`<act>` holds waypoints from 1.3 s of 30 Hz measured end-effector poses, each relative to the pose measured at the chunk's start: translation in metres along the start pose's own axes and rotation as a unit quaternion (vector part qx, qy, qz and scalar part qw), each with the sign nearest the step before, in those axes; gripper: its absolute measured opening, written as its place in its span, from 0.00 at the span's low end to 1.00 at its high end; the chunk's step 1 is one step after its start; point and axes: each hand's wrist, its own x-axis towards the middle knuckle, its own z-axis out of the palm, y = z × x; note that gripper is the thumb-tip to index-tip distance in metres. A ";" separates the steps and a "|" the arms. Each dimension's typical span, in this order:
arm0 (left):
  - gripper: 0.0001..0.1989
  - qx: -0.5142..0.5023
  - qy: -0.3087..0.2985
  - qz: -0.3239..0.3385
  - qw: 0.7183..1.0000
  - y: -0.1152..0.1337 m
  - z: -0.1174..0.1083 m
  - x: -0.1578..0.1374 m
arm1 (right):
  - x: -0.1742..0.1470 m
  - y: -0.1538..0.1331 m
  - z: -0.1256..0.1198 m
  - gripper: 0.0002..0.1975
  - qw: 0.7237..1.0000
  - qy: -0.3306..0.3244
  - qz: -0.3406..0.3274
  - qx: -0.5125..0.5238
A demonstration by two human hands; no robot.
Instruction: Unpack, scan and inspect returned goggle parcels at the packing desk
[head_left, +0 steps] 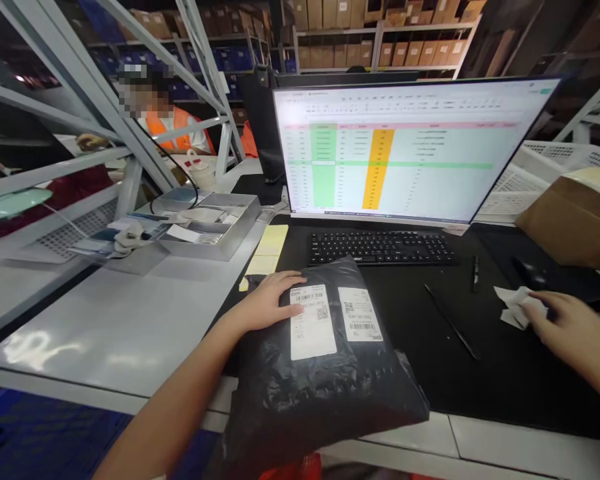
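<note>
Black parcel under left hand; white paper in right hand

One black plastic parcel lies nearest the camera, flat side up, on the black mat that covers part of the desk; its lower end reaches over the desk's near edge. Its wrapping is creased and glossy. Two white labels are stuck side by side on its upper face, each with a barcode and a square code; the print is too small to read.

Left hand: palm down on the parcel's upper left corner, fingers loosely spread, thumb apart and touching the left-hand label. It rests on the parcel rather than gripping around it.

Right hand: fingers and thumb drawn close on creased white paper, above the mat at the far right. Whether the paper is one piece or several cannot be told.

Count on the mat: one black keyboard beyond the parcel; one pen; one thin black rod, lying aslant between parcel and right hand; one dark mouse, just beyond that hand. One monitor, showing a spreadsheet, stands behind the keyboard. Yellow slips lie beyond the left hand; their number cannot be told. One brown carton is at the right. Two grey open trays with papers sit at the left. One co-worker in an orange vest is at the far left.
</note>
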 end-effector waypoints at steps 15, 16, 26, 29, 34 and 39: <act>0.33 0.023 0.008 0.020 1.000 -0.009 0.003 0.001 | 0.110 -0.124 0.094 0.23 0.994 -0.078 -0.075 0.011; 0.33 0.024 0.007 0.020 0.999 -0.010 0.003 0.001 | 0.109 -0.122 0.094 0.23 0.995 -0.067 -0.071 0.009; 0.33 0.029 -0.012 -0.004 0.999 -0.005 0.000 -0.002 | 0.095 -0.131 0.101 0.22 0.984 -0.036 -0.169 0.042; 0.32 0.027 -0.014 -0.013 0.999 -0.002 -0.002 -0.002 | 0.093 -0.135 0.105 0.23 0.982 -0.034 -0.179 0.051; 0.32 0.028 -0.010 -0.012 0.999 -0.001 -0.003 -0.003 | 0.094 -0.138 0.109 0.24 0.985 -0.034 -0.164 0.050; 0.31 0.032 0.000 -0.007 0.999 -0.007 -0.001 -0.002 | 0.093 -0.140 0.111 0.24 0.987 -0.038 -0.149 0.045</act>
